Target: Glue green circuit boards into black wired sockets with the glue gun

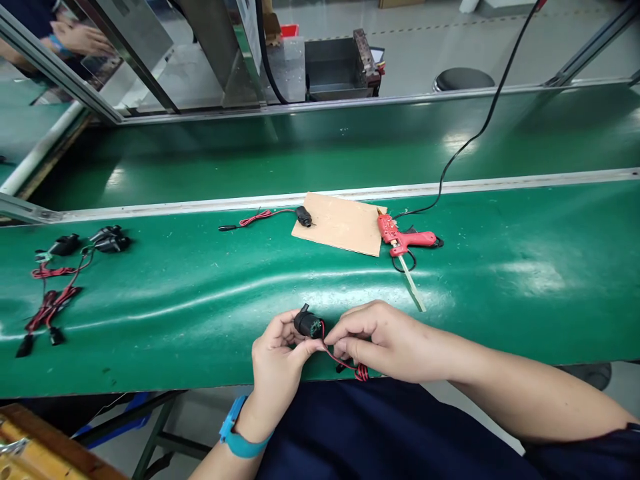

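Observation:
My left hand (280, 360) is closed around a black cylindrical part (306, 323) with a small spout on top, its green circuit end turned toward my right hand. From that end runs a red-and-black cable (336, 359), bundled near the table's front edge. The fingertips of my right hand (373, 340) are pinched at the cable, just beside the part. Farther back, a similar black part (303, 216) lies on a brown cardboard sheet (345, 227), its cable stretched left. A red glue gun (407, 238) with a glue stick (413, 287) in it rests at the cardboard's right edge.
Several black parts (111, 240) with bundled red-and-black cables (50, 308) lie on the green bench (200, 320) at left. The glue gun's black cord (470, 141) rises to the upper right. A metal rail frames the back; another person's hands (80, 38) show upper left.

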### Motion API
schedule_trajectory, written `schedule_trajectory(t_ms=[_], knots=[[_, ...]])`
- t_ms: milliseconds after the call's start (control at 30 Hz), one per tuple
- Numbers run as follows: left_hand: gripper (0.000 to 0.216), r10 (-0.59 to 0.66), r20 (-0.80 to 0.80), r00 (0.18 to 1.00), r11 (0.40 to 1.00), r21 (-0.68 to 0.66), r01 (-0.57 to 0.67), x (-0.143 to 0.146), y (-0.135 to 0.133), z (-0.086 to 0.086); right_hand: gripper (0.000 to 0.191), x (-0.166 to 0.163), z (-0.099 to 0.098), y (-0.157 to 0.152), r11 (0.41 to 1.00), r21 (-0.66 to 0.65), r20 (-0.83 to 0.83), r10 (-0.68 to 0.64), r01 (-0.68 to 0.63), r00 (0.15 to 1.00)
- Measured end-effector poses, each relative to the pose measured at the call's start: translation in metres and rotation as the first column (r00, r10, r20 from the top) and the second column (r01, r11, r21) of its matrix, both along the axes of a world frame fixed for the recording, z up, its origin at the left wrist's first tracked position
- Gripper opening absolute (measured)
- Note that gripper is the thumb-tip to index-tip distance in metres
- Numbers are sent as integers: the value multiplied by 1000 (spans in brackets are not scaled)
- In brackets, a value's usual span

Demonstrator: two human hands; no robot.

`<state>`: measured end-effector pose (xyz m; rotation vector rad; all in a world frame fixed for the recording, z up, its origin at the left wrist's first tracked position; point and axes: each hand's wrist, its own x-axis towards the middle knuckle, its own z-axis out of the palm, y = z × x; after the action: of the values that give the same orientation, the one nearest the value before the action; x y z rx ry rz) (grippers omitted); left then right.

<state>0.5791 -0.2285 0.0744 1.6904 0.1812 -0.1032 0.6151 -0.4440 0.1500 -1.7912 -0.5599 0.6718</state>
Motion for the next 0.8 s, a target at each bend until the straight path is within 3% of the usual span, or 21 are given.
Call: schedule_trajectory(t_ms=[200, 333, 467, 633, 800], knots=[[41, -12, -118, 993, 990, -139, -4, 4, -4, 4, 17, -10, -15, 10, 984, 22, 147, -176, 175, 973], [39, -31, -146, 989, 989, -147, 9, 5, -4, 5, 16, -19, -25, 14, 973, 52, 300, -231, 226, 926], [37, -52, -95, 994, 999, -19, 51, 3, -4, 7, 16, -15, -30, 11, 958, -45, 376, -247, 284, 893], [38, -84, 33, 996, 973, 220, 75, 2, -5, 10, 15, -2, -24, 13, 952, -236, 348, -105, 195, 932], [45, -128, 191, 973, 938, 342, 56, 0, -7, 7, 23, 5, -14, 18, 895, -416, 317, -21, 159, 948]])
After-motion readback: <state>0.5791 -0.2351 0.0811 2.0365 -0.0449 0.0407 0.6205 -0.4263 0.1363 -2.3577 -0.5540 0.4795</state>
